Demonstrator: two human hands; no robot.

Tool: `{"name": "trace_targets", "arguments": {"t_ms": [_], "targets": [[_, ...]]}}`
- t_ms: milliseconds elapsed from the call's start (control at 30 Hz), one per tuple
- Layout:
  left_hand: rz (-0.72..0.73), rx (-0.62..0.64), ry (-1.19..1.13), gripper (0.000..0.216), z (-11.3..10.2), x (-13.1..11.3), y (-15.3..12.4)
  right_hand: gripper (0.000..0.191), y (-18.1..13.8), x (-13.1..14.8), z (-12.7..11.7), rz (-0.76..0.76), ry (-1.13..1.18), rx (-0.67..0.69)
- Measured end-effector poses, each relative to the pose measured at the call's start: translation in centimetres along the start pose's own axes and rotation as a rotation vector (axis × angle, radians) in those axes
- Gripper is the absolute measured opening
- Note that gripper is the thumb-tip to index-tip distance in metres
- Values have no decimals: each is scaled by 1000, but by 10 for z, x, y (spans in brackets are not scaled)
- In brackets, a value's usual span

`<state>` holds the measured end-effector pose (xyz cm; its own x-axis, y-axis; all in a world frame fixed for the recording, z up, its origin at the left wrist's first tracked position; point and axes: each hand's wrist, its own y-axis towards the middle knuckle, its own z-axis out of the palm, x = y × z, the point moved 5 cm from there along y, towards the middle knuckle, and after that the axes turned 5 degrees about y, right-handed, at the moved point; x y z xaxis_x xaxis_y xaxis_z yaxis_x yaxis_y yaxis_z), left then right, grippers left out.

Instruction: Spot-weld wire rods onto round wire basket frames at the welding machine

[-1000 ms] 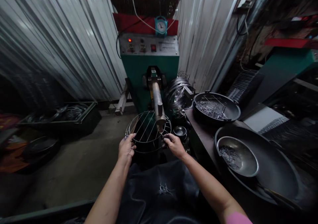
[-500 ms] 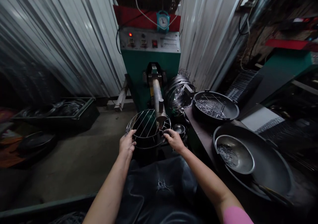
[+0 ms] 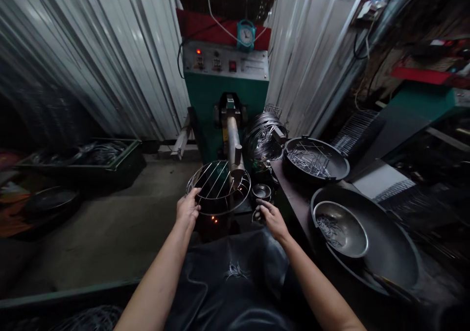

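A round wire rack (image 3: 216, 186) lies under the metal arm (image 3: 235, 152) of a green machine (image 3: 225, 101). My left hand (image 3: 188, 208) grips the rack's near left rim with curled fingers. Orange sparks (image 3: 212, 219) glow just below the rack. My right hand (image 3: 270, 216) is off the rack, lower right of it, fingers curled near a small metal cup (image 3: 261, 192); what it holds, if anything, I cannot make out. A dark apron (image 3: 235, 277) covers my lap.
To the right a dark bench carries a black pan (image 3: 316, 160) of wire pieces, a coil of wire rings (image 3: 264, 136), and a large wok (image 3: 382, 243) with a steel bowl (image 3: 340, 228) in it. A crate (image 3: 84, 162) of wire sits on the floor at left. Corrugated sheet walls stand behind.
My right hand has let go of the rack's right rim and dropped back toward the small cup. Sparks have appeared under the rack. My left hand stays on the rim.
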<state>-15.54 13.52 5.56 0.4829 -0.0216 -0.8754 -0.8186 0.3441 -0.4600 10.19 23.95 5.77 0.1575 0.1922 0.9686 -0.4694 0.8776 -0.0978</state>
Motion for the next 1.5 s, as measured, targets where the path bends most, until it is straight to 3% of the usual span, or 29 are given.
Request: {"name": "trace_targets", "arguments": {"t_ms": [133,267,400,733,1100,1500], "targets": [[10,2,-13,36,-1,2,-4,27,3,13,37,-159,6,118],[57,17,-35,37,-2,-3,-9,19,6,4,63,-288,-263,202],[101,48,-22,36,0,-8,-11,18,10,-7,62,-278,-409,145],[118,34,-1,36,2,-7,-6,17,15,-1,65,-190,-225,152],[81,35,1,35,10,-6,-2,16,29,0,63,-184,-199,168],[10,-48,56,35,10,-6,1,18,32,4,67,-168,-194,152]]}}
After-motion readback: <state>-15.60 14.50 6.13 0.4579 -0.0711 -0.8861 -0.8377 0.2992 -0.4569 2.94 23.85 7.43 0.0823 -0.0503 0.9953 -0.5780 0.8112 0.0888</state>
